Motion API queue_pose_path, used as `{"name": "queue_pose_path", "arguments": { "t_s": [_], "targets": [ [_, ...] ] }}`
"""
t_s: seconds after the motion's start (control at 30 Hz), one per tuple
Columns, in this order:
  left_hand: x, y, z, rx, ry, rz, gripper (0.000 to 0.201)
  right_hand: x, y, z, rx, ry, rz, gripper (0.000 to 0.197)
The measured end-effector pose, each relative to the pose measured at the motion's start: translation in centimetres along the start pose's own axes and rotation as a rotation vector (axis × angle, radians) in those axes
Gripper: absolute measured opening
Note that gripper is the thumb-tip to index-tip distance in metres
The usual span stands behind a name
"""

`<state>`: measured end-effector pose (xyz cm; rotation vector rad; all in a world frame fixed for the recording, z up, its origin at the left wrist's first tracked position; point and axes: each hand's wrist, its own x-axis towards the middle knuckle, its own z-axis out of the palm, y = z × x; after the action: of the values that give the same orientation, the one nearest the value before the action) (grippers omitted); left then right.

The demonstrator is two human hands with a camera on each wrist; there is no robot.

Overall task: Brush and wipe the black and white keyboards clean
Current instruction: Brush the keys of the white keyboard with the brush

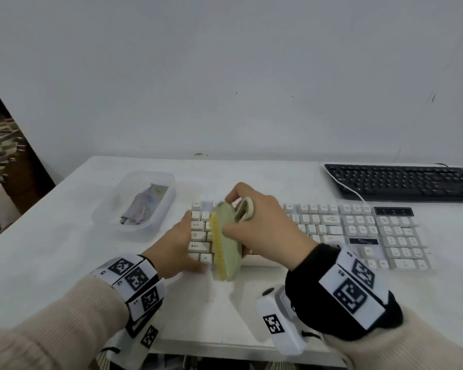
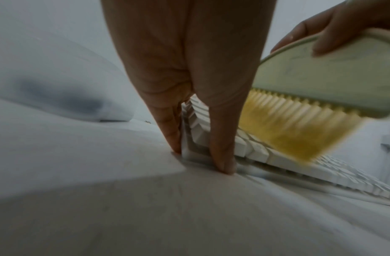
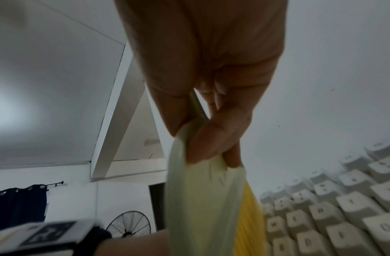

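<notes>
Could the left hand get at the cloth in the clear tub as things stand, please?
Probably yes: the left hand only steadies the white keyboard with straight fingers, and bare table lies between it and the open-topped tub holding the cloth.

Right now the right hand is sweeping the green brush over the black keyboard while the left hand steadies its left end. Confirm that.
Not quite. The right hand holds the green brush over the white keyboard, not the black one; the left hand steadies the white keyboard's left end. The head view shows the black keyboard lying untouched at the table's far right.
</notes>
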<state>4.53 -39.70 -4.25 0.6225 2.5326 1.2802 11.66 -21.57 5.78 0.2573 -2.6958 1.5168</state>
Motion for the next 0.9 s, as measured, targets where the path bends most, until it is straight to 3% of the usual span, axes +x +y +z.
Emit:
{"name": "queue_pose_path", "arguments": {
  "t_s": [0.17, 0.43, 0.63, 0.9],
  "targets": [
    [0.1, -0.2, -0.1, 0.098, 0.014, 0.007, 0.089, 0.9, -0.3, 0.4, 0.059, 0.103, -0.048, 0.028],
    [0.0, 0.5, 0.2, 0.015, 0.013, 0.032, 0.09, -1.5, 0.6, 1.1, -0.019, -0.073, -0.005, 0.026],
    [0.0, 0.0, -0.1, 0.067, 0.012, 0.01, 0.094, 0.8, -0.6, 0.2, 0.065, 0.164, -0.048, 0.031],
    [0.2, -0.1, 0.2, -0.006, 0.008, 0.008, 0.084, -1.0, 0.8, 1.5, -0.057, -0.042, -0.039, 0.026]
  ]
}}
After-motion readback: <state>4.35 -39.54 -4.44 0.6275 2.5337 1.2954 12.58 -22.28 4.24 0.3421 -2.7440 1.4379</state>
